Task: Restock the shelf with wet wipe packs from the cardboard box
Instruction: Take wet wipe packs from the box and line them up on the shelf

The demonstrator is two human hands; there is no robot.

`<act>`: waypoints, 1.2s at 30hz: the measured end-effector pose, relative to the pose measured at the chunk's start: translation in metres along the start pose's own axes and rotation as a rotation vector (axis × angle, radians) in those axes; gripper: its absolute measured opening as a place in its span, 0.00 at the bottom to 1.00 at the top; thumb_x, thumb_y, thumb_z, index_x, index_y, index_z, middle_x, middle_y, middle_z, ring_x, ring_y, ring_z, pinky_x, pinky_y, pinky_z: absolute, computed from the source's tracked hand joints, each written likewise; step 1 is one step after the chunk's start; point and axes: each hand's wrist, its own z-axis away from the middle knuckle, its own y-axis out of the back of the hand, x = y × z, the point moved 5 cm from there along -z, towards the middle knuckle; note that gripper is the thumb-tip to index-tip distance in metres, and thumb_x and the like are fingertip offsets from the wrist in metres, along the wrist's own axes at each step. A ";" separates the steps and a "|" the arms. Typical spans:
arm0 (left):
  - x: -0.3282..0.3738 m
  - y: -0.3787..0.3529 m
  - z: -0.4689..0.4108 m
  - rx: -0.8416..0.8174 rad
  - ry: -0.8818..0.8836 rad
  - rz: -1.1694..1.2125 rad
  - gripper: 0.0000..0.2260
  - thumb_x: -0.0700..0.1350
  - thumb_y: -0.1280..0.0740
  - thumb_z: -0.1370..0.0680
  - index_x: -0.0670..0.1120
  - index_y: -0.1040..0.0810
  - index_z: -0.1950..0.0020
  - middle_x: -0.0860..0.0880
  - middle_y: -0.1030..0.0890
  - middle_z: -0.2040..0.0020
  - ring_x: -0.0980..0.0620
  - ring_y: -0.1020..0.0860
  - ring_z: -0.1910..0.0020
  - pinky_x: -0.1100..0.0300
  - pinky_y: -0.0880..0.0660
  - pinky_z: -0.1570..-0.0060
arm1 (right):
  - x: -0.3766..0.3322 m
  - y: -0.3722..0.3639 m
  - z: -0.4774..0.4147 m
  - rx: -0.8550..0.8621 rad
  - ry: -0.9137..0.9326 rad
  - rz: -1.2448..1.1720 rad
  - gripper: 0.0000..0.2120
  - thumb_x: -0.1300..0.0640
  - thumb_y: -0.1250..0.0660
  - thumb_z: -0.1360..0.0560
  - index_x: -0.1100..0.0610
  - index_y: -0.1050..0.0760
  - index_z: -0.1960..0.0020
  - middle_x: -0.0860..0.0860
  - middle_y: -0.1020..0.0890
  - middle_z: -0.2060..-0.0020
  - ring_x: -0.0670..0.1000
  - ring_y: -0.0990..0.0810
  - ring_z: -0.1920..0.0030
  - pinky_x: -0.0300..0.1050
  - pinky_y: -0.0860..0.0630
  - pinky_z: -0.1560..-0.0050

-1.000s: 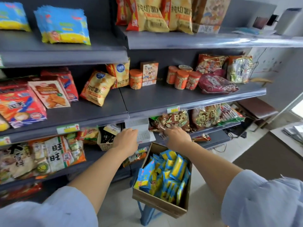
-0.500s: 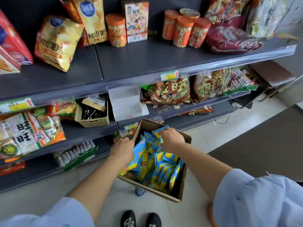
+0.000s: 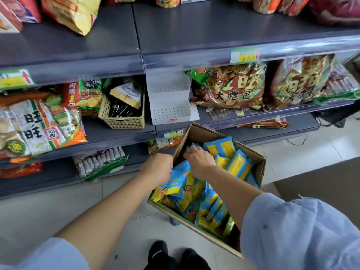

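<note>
An open cardboard box point(image 3: 202, 134) stands in front of the shelf, filled with several blue and yellow wet wipe packs point(image 3: 234, 164). My left hand point(image 3: 157, 168) is at the box's left edge and grips a bunch of packs point(image 3: 175, 184) that fan out below it; its fingers are hidden. Over the box's far left corner my right hand point(image 3: 200, 162) reaches in, fingers curled down onto a pack there. A white stepped display rack point(image 3: 169, 100) sits bare on the shelf just above the box.
Snack bags fill the dark grey shelves point(image 3: 214, 32) around the rack. A beige basket point(image 3: 122, 115) stands left of it. Under the box a blue support point(image 3: 173, 221) shows. My black shoes point(image 3: 167, 256) are on the tiled floor.
Both hands came down from the shelf to the box. The view dropped and closed in. The left hand now grips packs at the box's left edge; the right hand dug into the far corner.
</note>
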 end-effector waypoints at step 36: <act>-0.098 0.309 0.269 0.747 0.129 0.506 0.13 0.39 0.27 0.29 0.54 0.24 0.66 0.52 0.20 0.61 0.51 0.22 0.62 0.53 0.25 0.60 | -0.096 0.363 0.146 0.551 0.318 -0.645 0.10 0.53 0.28 0.27 0.54 0.19 0.48 0.47 0.22 0.56 0.47 0.25 0.53 0.43 0.27 0.56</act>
